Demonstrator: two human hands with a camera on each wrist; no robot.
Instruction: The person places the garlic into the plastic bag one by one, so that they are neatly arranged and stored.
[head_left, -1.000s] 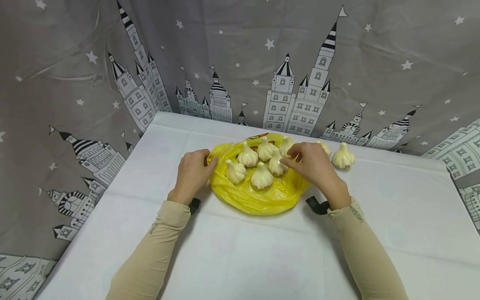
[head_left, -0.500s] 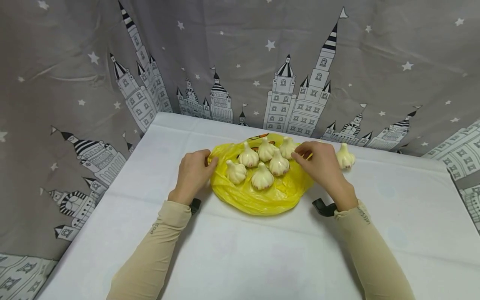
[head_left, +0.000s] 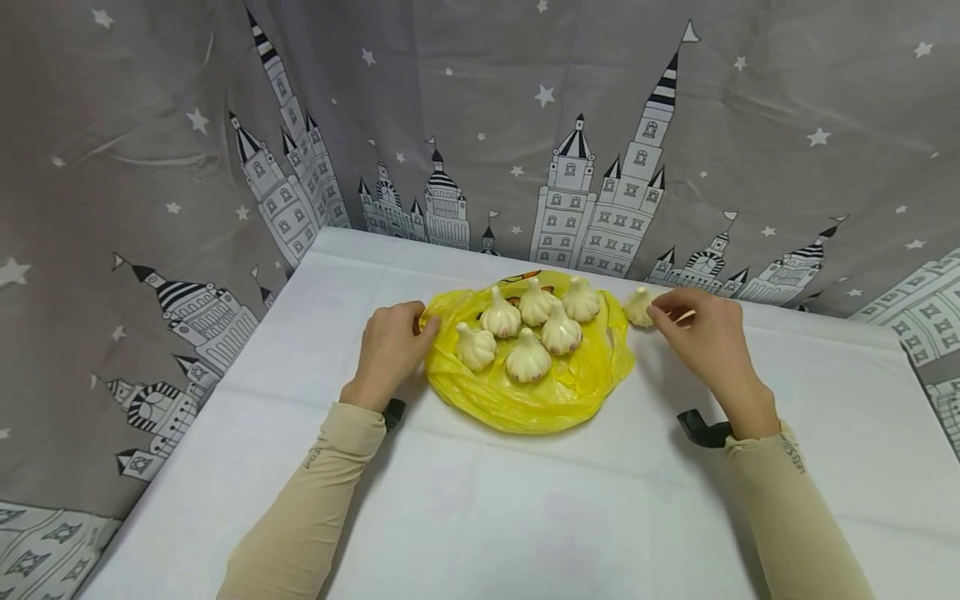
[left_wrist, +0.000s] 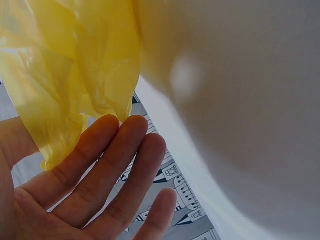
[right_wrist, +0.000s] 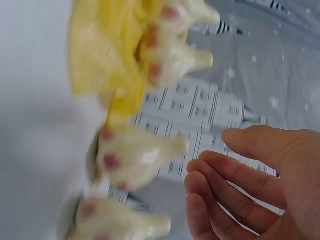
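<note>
A yellow plastic bag (head_left: 517, 408) lies gathered on the table with several garlic bulbs (head_left: 528, 358) in its opening. At its left edge my left hand (head_left: 386, 350) holds the film between thumb and forefinger; the left wrist view shows the bag (left_wrist: 80, 55) hanging over that grip, the other fingers extended. My right hand (head_left: 705, 337) is right of the bag, fingertips beside a loose garlic bulb (head_left: 639, 307). In the right wrist view, nothing is between its curved fingers (right_wrist: 240, 175). Two loose bulbs show there, the nearer garlic bulb (right_wrist: 110, 220) hidden by the hand in the head view.
A white cloth (head_left: 525, 517) covers the table. Behind it hangs a grey curtain (head_left: 480, 117) printed with castles and stars, meeting the table's back edge. Dark wrist mounts (head_left: 705, 429) stick out inward from the sleeves.
My right hand has drawn away from the bulbs in the bag and moved right to the loose ones, uncovering the bag's right edge. The left hand has stayed at the bag's left edge.
</note>
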